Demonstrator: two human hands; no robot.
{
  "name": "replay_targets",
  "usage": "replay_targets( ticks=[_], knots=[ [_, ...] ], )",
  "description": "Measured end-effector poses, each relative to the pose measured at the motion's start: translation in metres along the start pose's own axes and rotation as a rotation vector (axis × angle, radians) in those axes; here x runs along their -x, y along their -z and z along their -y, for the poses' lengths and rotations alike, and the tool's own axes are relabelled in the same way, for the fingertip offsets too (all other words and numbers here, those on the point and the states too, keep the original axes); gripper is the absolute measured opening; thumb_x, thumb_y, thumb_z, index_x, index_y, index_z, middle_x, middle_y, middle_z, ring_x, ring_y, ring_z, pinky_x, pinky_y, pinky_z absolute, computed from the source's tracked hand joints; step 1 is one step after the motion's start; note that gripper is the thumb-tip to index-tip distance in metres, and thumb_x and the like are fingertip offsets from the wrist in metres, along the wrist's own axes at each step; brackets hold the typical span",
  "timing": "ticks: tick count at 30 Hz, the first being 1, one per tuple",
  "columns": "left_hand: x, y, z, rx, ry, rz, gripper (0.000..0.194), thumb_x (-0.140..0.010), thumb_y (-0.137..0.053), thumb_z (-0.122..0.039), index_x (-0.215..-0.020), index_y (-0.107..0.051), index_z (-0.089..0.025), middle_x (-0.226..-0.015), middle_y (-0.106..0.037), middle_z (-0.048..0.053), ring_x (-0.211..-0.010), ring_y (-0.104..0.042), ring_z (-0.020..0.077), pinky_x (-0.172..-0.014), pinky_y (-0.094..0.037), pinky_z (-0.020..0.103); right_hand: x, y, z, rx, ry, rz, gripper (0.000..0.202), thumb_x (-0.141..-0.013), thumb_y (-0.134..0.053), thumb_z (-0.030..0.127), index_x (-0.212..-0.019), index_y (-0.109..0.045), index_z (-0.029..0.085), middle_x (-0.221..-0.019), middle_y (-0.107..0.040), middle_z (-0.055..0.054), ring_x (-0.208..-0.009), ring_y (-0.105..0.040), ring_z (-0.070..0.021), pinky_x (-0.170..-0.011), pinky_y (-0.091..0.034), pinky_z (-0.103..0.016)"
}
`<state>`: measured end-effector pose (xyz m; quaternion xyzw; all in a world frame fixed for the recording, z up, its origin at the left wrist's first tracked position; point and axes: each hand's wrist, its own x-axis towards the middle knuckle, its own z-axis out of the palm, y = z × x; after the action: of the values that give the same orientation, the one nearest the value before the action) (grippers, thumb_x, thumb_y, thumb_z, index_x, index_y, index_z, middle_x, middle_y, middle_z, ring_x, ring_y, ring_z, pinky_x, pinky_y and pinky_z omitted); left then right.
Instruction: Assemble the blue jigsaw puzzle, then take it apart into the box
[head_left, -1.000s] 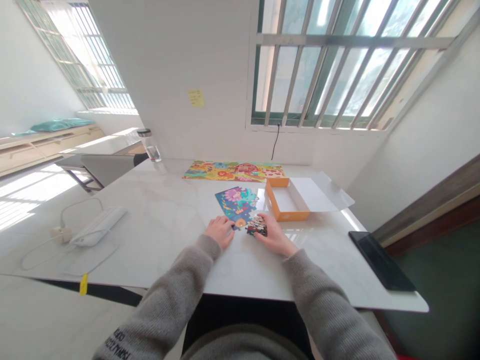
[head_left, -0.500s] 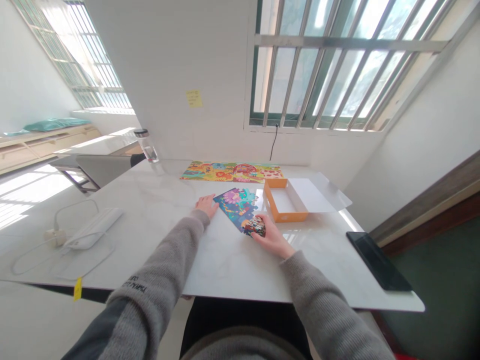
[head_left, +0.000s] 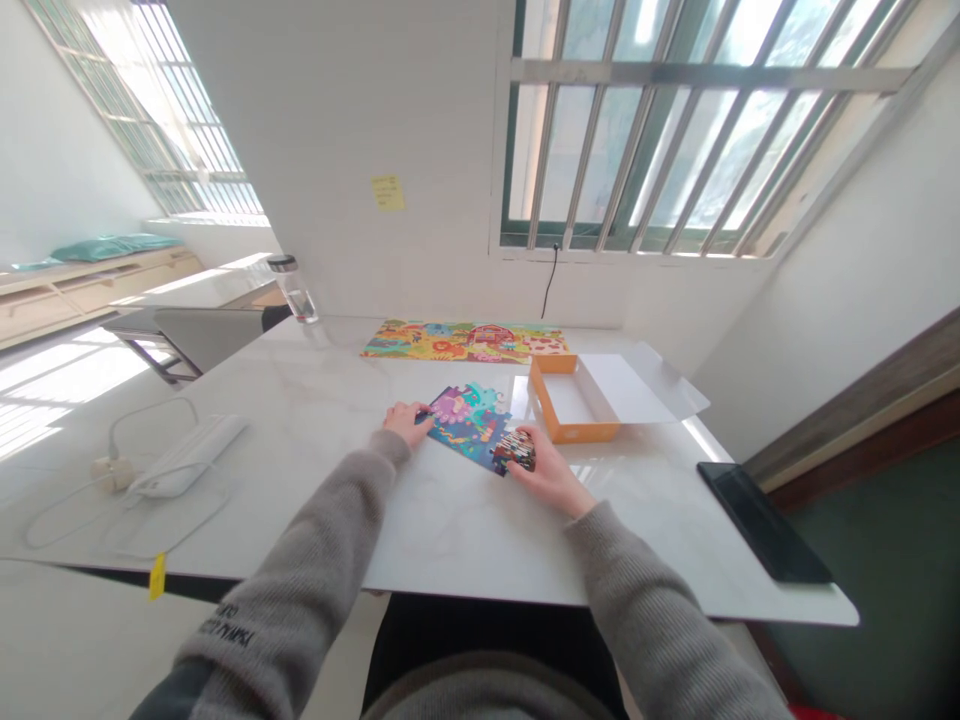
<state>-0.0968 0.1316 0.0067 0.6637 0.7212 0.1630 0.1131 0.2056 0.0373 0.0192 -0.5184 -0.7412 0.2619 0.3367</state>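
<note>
A partly joined jigsaw puzzle point(head_left: 469, 425), dark blue with purple and turquoise figures, lies slanted on the white table in front of me. Its upper edge is jagged with tabs. At its left corner, my left hand point(head_left: 407, 424) is closed on the edge, thumb and fingers pinching it. My right hand point(head_left: 553, 474) curls round the right end, thumb in front and fingers behind. Between those fingers shows a dark patch of puzzle point(head_left: 514, 450) with red and white marks; whether it is joined to the rest I cannot tell.
Behind lies a long farm-animal puzzle point(head_left: 465, 342). An orange box point(head_left: 581, 432) with its white lid open stands right of my work. A black tablet-like slab point(head_left: 761, 520) rests at the right edge. Leftward are a power strip point(head_left: 193, 456) with cables and a bottle point(head_left: 298, 294).
The jigsaw puzzle has turned anticlockwise, its near edge now lying flatter. My left hand has shifted slightly left and closer to me, and my right hand has moved a little right.
</note>
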Motion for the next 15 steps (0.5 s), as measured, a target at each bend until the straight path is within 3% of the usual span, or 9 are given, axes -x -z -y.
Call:
replay_targets(
  ticks=[4,7,11,15],
  knots=[
    [0.052,-0.009,0.009,-0.014,-0.050,-0.068,0.037,-0.080,-0.062,-0.034,-0.116,-0.069,-0.027,-0.106,-0.058,0.009,-0.108,-0.056,0.0302,-0.100,-0.045,0.044,-0.001,0.003,-0.001,0.056,-0.038,-0.049,0.052,-0.079,-0.062,0.030,-0.127,-0.044,0.022,-0.120,-0.061,-0.009,-0.105,-0.062,-0.0245,-0.094,-0.048,-0.040],
    [0.075,-0.017,0.021,0.083,-0.226,-0.055,0.043,-0.079,-0.063,-0.029,-0.121,-0.066,-0.025,-0.100,-0.058,0.008,-0.097,-0.059,0.0254,-0.095,-0.048,0.043,-0.002,0.004,-0.005,0.088,-0.037,-0.079,0.051,-0.079,-0.061,0.030,-0.128,-0.044,0.022,-0.122,-0.060,-0.010,-0.107,-0.062,-0.0253,-0.094,-0.048,-0.040],
    [0.071,-0.022,0.040,0.233,-0.430,0.013,0.046,-0.080,-0.065,-0.035,-0.124,-0.066,-0.021,-0.092,-0.058,0.005,-0.074,-0.057,0.0172,-0.080,-0.053,0.034,-0.003,0.002,-0.011,0.085,-0.034,-0.094,0.052,-0.080,-0.061,0.030,-0.128,-0.044,0.022,-0.120,-0.060,-0.009,-0.106,-0.063,-0.0250,-0.094,-0.049,-0.040],
    [0.058,-0.021,0.047,0.181,-0.584,-0.030,0.038,-0.088,-0.057,-0.046,-0.114,-0.071,-0.022,-0.090,-0.058,0.007,-0.083,-0.058,0.0203,-0.083,-0.053,0.037,-0.003,0.001,-0.013,0.079,-0.046,-0.112,0.051,-0.081,-0.061,0.030,-0.128,-0.044,0.023,-0.120,-0.061,-0.009,-0.105,-0.063,-0.0250,-0.093,-0.049,-0.041]
  ],
)
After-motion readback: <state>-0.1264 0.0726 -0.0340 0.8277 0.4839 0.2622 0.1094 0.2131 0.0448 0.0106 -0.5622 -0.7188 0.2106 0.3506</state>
